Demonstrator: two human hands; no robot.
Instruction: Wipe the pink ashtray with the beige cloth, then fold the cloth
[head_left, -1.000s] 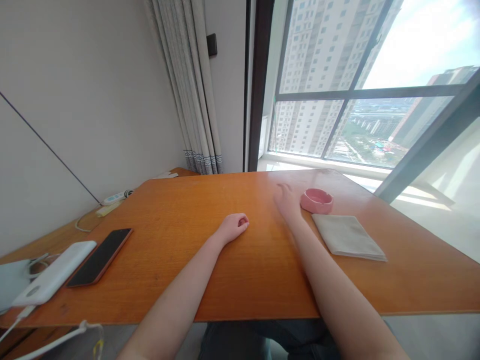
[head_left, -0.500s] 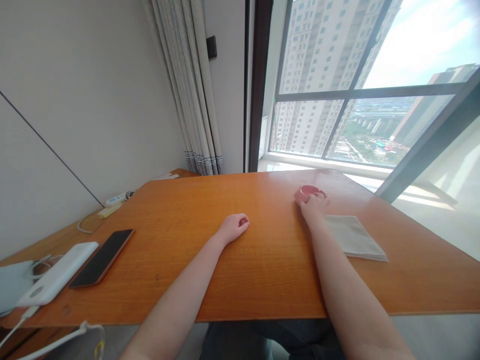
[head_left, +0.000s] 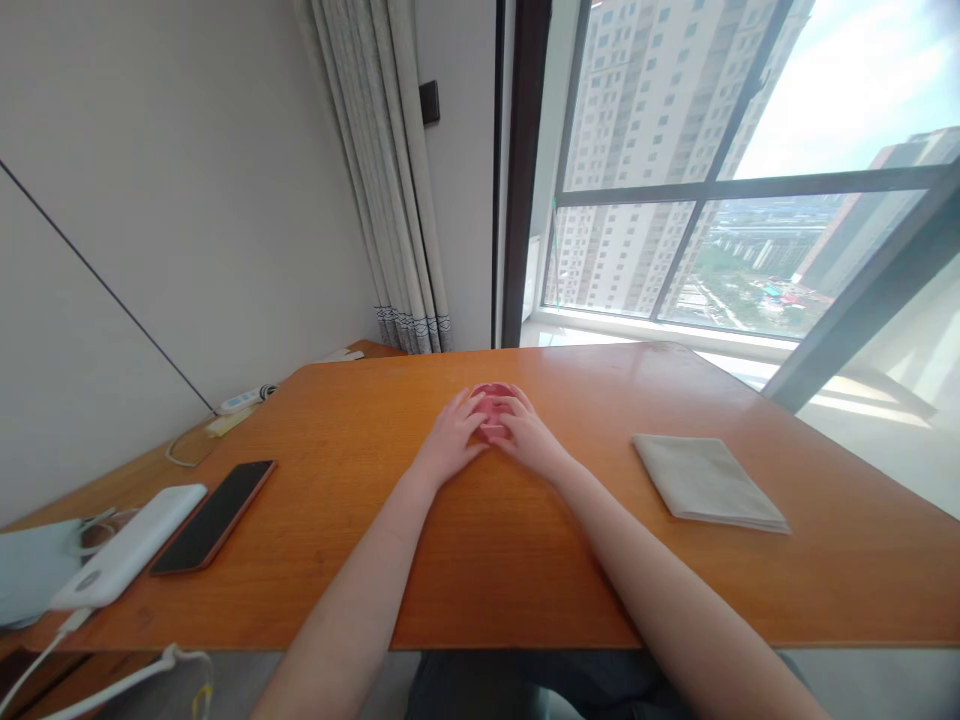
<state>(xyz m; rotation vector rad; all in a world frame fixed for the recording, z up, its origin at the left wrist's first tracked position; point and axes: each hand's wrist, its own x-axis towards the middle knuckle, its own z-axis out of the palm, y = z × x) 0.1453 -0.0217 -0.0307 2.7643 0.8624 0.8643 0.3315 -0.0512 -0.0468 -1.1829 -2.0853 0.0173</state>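
Note:
A small pink bowl point(head_left: 493, 408) is on the table in front of me, between my two hands. My left hand point(head_left: 452, 436) is curved around its left side, fingers on the rim. From the right, my right hand point(head_left: 529, 436) grips the same bowl, its fingertips over the near part. Parts of the bowl's sides are hidden by the fingers. To the right of my right forearm lies a folded grey cloth point(head_left: 709, 480), which neither hand touches.
On the left of the wooden table point(head_left: 360, 560) lie a dark phone point(head_left: 214, 517), a white power bank point(head_left: 129, 546) with a cable, and a pale blue item point(head_left: 34, 570). A power strip point(head_left: 244, 400) sits by the wall. A window is beyond the table.
My right hand has brought the pink bowl leftward from the right side to the middle. My left hand, curled and holding nothing visible before, has opened out and taken hold of the bowl.

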